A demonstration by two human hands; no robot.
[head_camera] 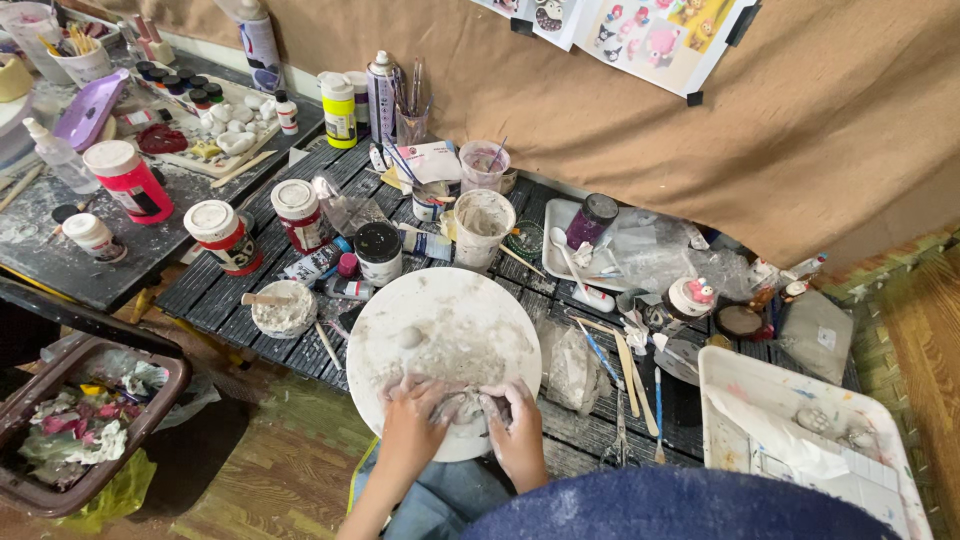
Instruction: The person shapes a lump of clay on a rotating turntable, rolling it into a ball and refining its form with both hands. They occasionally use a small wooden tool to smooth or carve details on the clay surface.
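Observation:
A round white turntable (450, 320), smeared with grey clay, lies on the dark slatted table in front of me. Both my hands press around a lump of grey clay (463, 408) at its near edge. My left hand (412, 412) cups the lump from the left and my right hand (515, 420) cups it from the right. Both hands are coated in wet clay. Most of the lump is hidden between my fingers.
Paint jars with white lids (226, 236) and a black-lidded jar (378, 252) stand behind the turntable, beside a small clay-filled bowl (284, 308). Modelling tools and brushes (630, 370) lie to the right, next to a white tray (800, 440). A brown bin (75, 425) sits lower left.

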